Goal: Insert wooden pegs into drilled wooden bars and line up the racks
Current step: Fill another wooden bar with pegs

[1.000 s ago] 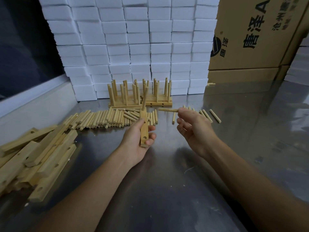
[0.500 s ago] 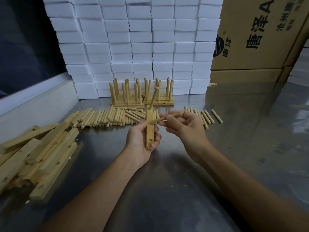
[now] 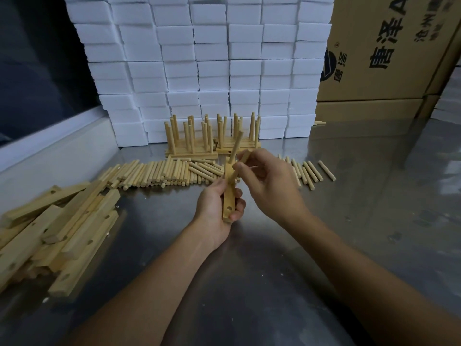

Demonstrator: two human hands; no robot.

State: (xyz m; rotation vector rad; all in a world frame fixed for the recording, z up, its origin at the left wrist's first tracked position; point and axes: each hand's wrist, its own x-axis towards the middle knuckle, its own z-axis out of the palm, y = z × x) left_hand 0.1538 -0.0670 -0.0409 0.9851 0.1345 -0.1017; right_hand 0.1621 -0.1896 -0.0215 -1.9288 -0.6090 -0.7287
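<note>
Left hand: the left hand [image 3: 216, 203] gripped a bar [image 3: 229, 196], fingers curled round its near end, holding it lengthwise above the table [image 3: 249, 283].
Bar: one peg already stood tilted [image 3: 236, 146] out of its far end; an open hole showed by the left fingertips.
Right hand: the right hand [image 3: 269, 186] pinched a second peg [image 3: 240, 164] between thumb and fingers, its lower tip at the bar's middle, touching or nearly so; I could not tell whether it sat in a hole.
Loose pegs: a row [image 3: 159, 172] lay beyond the left hand; a smaller lot [image 3: 309, 171] lay beyond the right.
Racks: two finished racks [image 3: 212, 138] stood beyond both hands, against white blocks [image 3: 212, 58].
Spare bars: a pile [image 3: 55, 228] lay well left of the left hand.
Carton: a carton [image 3: 389, 51] stood far right.
</note>
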